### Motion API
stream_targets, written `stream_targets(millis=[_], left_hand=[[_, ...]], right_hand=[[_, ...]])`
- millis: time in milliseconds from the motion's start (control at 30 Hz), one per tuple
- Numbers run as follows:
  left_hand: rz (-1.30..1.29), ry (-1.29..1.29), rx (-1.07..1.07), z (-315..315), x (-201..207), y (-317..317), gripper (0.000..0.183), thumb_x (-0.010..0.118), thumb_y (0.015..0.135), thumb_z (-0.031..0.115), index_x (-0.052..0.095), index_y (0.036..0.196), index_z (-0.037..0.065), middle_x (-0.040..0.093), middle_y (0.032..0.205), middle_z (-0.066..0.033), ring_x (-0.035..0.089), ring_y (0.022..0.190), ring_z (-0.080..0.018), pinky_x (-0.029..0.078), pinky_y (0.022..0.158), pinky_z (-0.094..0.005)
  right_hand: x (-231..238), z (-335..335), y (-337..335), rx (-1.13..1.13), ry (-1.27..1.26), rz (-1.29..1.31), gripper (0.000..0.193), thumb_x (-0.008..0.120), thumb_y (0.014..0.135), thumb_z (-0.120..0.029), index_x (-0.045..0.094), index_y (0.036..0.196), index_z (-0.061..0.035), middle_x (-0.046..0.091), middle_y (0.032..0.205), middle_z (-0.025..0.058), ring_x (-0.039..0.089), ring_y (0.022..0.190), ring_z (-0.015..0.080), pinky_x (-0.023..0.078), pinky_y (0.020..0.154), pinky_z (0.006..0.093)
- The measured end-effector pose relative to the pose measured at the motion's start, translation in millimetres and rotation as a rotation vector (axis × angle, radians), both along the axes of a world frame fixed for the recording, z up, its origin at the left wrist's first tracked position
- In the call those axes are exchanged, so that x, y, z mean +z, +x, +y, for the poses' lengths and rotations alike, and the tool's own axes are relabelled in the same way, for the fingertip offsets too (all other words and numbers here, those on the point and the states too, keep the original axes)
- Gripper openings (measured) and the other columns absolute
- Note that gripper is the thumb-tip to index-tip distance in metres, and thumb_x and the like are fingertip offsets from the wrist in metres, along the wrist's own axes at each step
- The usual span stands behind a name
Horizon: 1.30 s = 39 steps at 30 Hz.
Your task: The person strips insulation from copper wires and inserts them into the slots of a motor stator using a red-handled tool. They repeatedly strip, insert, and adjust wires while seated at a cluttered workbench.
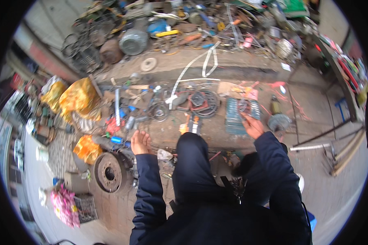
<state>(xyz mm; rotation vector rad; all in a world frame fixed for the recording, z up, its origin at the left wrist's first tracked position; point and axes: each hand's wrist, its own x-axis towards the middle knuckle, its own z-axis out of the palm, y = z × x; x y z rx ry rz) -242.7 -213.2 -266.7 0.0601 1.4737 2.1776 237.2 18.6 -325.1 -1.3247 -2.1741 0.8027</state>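
My left hand hovers over the clutter left of my knee. Its fingers are loosely stretched and hold nothing I can see. My right hand is at the lower right edge of a flat teal tray-like piece, with its thumb and fingers drawn together. At those fingertips is a small reddish-brown bundle, too blurred to name, and I cannot tell whether it is gripped. Left of the tray lies a round black-and-red motor part. In front of that is an orange-and-black strip.
A rusty wheel rim lies beside my left forearm. Yellow bags stand at left. White strapping crosses the step, with a heap of scrap behind. A metal-framed stand is at right, near a cone-shaped grey part.
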Motion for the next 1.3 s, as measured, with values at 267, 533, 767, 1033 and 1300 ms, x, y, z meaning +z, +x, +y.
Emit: stream_targets(millis=[267, 533, 767, 1033, 1300], left_hand=[[0.255, -0.192, -0.817, 201, -30, 161, 0.027, 0.065, 0.096, -0.002, 0.064, 0.122, 0.005, 0.075, 0.106, -0.0145, 0.073, 0.084, -0.0214, 0.058, 0.067, -0.0332], [0.54, -0.099, -0.997, 257, -97, 248, 0.032, 0.069, 0.093, -0.005, 0.063, 0.123, 0.004, 0.074, 0.113, -0.0092, 0.068, 0.094, -0.0128, 0.056, 0.083, -0.0292], [0.7, -0.067, -1.1, 262, -93, 278, 0.029, 0.073, 0.092, 0.002, 0.067, 0.119, 0.008, 0.075, 0.108, -0.009, 0.069, 0.086, -0.0133, 0.058, 0.078, -0.0314], [0.599, -0.101, -1.21, 284, -97, 277, 0.009, 0.078, 0.092, 0.004, 0.073, 0.099, 0.003, 0.076, 0.089, -0.0018, 0.065, 0.085, -0.0063, 0.055, 0.077, -0.0285], [0.675, -0.141, -1.282, 291, -95, 269, 0.012, 0.078, 0.091, 0.01, 0.076, 0.101, 0.004, 0.077, 0.09, -0.0114, 0.074, 0.085, -0.0188, 0.056, 0.079, -0.0347]], right_hand=[[10, -10, -3, -0.048, -0.02, 0.112, 0.048, 0.065, 0.097, -0.021, 0.062, 0.145, -0.0243, 0.072, 0.105, 0.0196, 0.07, 0.089, 0.0391, 0.056, 0.08, 0.046], [16, -1, -9, -0.351, -0.6, 0.773, 0.046, 0.059, 0.104, -0.011, 0.057, 0.15, -0.0136, 0.068, 0.084, 0.0048, 0.053, 0.058, 0.0087, 0.045, 0.052, 0.0247], [19, 0, -23, -0.293, -0.625, 0.744, 0.046, 0.059, 0.105, -0.012, 0.056, 0.152, -0.0143, 0.067, 0.084, 0.0045, 0.054, 0.057, 0.0089, 0.046, 0.054, 0.0253], [12, 13, -25, -0.285, -0.557, 0.481, 0.048, 0.062, 0.104, -0.011, 0.058, 0.152, -0.0167, 0.064, 0.082, 0.0003, 0.05, 0.06, 0.0063, 0.044, 0.056, 0.0245], [12, 28, -17, -0.161, -0.456, 0.379, 0.05, 0.064, 0.102, -0.008, 0.06, 0.151, -0.0179, 0.057, 0.075, -0.0037, 0.048, 0.06, 0.0055, 0.042, 0.056, 0.0245]])
